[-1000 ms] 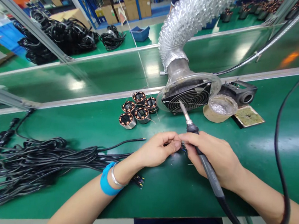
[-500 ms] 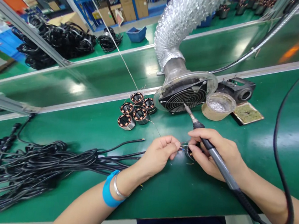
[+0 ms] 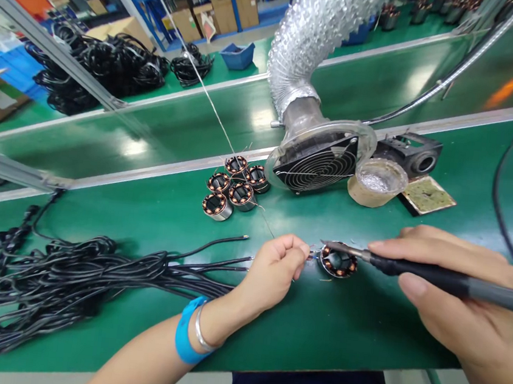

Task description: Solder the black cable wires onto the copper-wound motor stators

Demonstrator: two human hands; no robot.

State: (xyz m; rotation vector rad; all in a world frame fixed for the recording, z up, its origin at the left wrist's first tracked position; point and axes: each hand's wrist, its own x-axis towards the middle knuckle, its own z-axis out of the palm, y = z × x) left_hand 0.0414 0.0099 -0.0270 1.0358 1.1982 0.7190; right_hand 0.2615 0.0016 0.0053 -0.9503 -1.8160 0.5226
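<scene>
A soldering iron is gripped in my right hand, its handle pointing right and its tip reaching over the top edge of a copper-wound motor stator. That stator lies on the green bench between my hands. On its left side, my left hand pinches thin coloured wires near the stator's edge. A fine solder-like strand runs down to the same fingers from a group of several stators. What else the left fingertips hold is hidden.
Black power cables lie heaped on the left. A fume extractor with a silver duct stands behind the stator. Right of it are a round pot, a sponge tray and a dark metal holder.
My right hand has moved right, away from the stator, uncovering it. The soldering iron has swung from pointing up to lying nearly level, its tip now at the stator. My left hand stays put.
</scene>
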